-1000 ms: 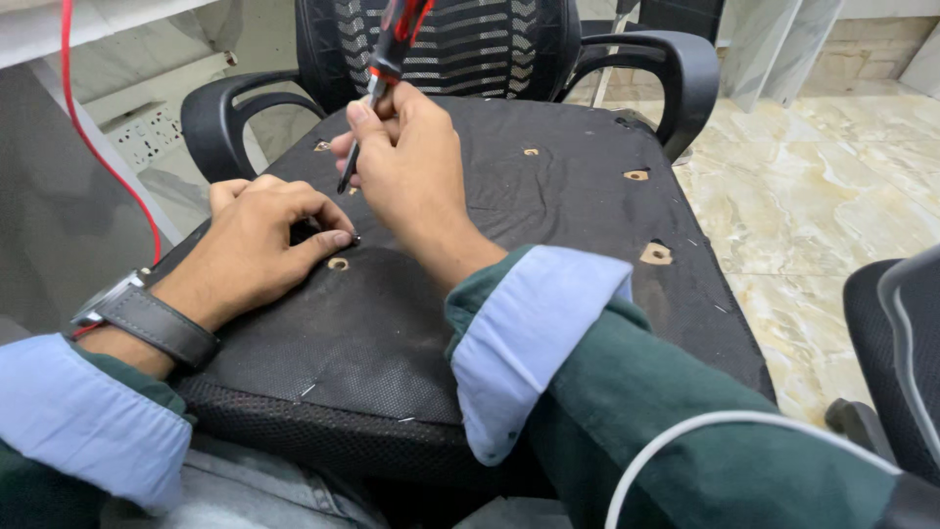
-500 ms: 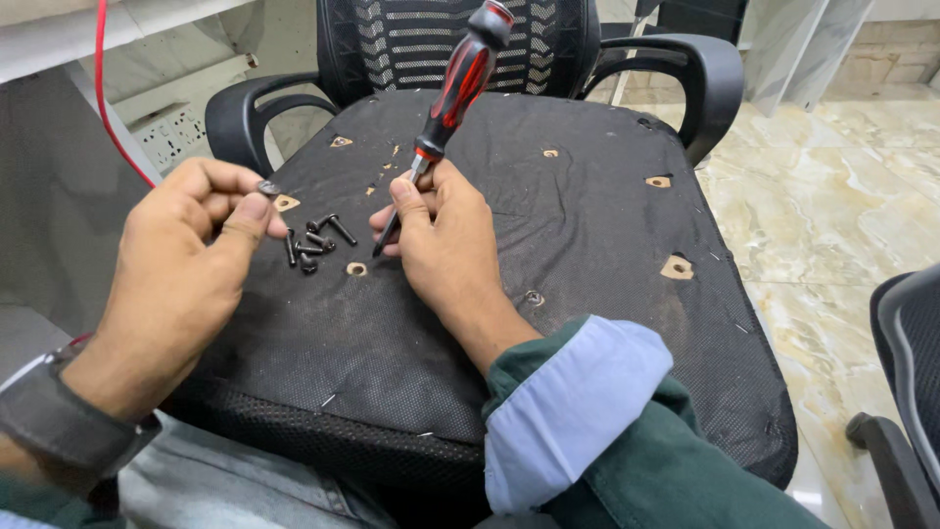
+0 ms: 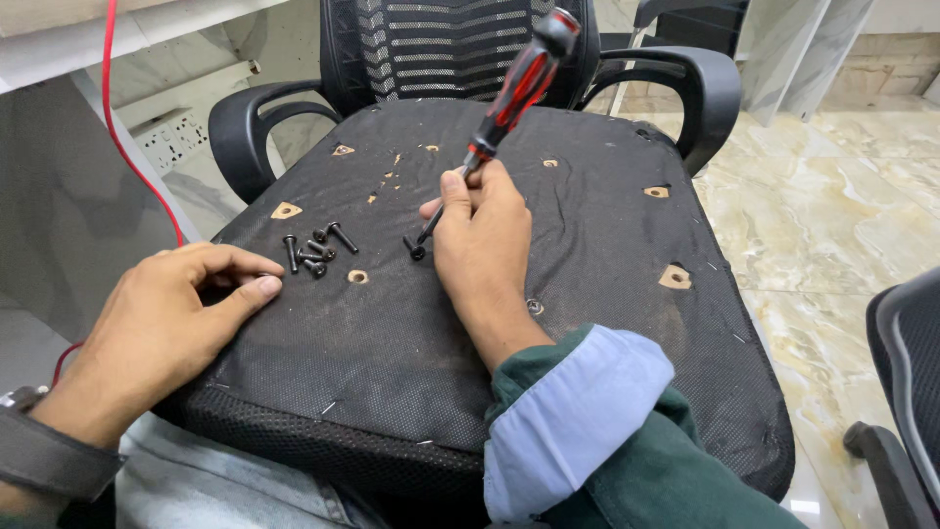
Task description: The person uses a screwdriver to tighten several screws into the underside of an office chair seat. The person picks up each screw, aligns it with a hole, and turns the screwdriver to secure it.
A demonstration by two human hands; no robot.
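An upturned office chair seat (image 3: 587, 323), covered in black fabric with several mounting holes, lies across my lap. My right hand (image 3: 480, 235) grips a red and black screwdriver (image 3: 514, 88), its tip down on a black screw (image 3: 416, 250) on the fabric. My left hand (image 3: 176, 313) rests at the seat's left edge, fingers loosely curled and holding nothing. Just beyond its fingertips lies a small heap of several black screws (image 3: 313, 253). A round hole (image 3: 358, 277) sits between the heap and the screwdriver tip.
The chair's mesh backrest (image 3: 441, 44) and two black armrests (image 3: 690, 83) stand behind the seat. A red cable (image 3: 117, 127) hangs at the left by a white power strip (image 3: 171, 142). Another black chair (image 3: 906, 392) is at the right, on a marble floor.
My left hand has dropped from its raised, pinched pose and now rests on the seat edge. My right hand with the screwdriver moved slightly away from the screw heap.
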